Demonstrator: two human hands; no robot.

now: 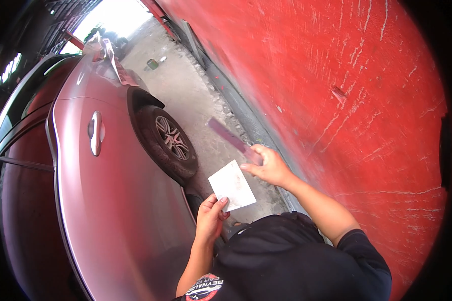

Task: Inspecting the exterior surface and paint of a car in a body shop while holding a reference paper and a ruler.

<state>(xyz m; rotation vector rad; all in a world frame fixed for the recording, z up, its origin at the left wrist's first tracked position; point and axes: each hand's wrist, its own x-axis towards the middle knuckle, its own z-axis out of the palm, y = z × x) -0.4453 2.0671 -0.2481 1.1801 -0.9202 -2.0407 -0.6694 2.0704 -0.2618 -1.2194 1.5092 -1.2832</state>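
Observation:
My left hand pinches a white square sheet by its lower left corner, with the thumb on its face. Above and to the right, my right hand is closed on the near end of a long flat dark purplish tool, which is slightly blurred and tilted toward the upper left; its exact kind is unclear. The sheet lies just below the tool and beside my right thumb; whether they touch I cannot tell. Both hands are between the car and the wall.
A metallic pinkish-silver car fills the left, with a door handle and a wheel. A cracked red wall lines the right. Along the concrete floor lie a small green container and a white object.

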